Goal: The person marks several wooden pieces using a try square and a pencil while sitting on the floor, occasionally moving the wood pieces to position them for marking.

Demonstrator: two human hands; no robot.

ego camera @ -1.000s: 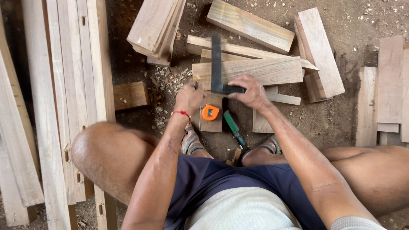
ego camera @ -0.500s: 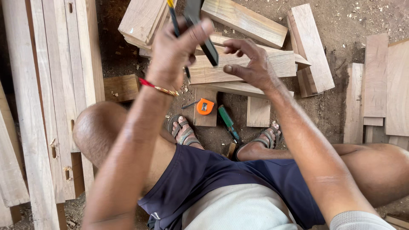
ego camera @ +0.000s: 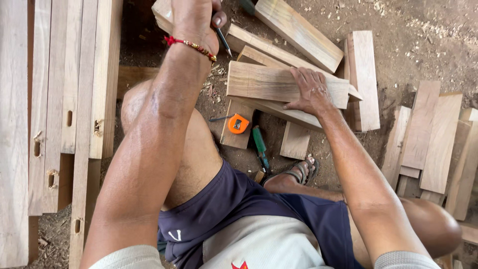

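Right hand (ego camera: 312, 92) spread flat, palm down, on the near end of a short board (ego camera: 279, 83), pinning it across the boards beneath. Left hand (ego camera: 193, 20) raised toward the top edge, closed around a pencil (ego camera: 222, 38) with its tip pointing down toward the board; red thread bracelet (ego camera: 191, 45) at the wrist. Just below the board on the dirt floor: an orange tape measure (ego camera: 239, 123) on a small offcut, a green-handled screwdriver (ego camera: 260, 147) beside it. Farther out, long mortised rails (ego camera: 74, 99) at left, loose planks (ego camera: 433, 139) at right. Likely between marking steps, with the board steadied and the pencil lifted clear. Next, probably: pencil down to the board face, right hand holding firm against slipping.
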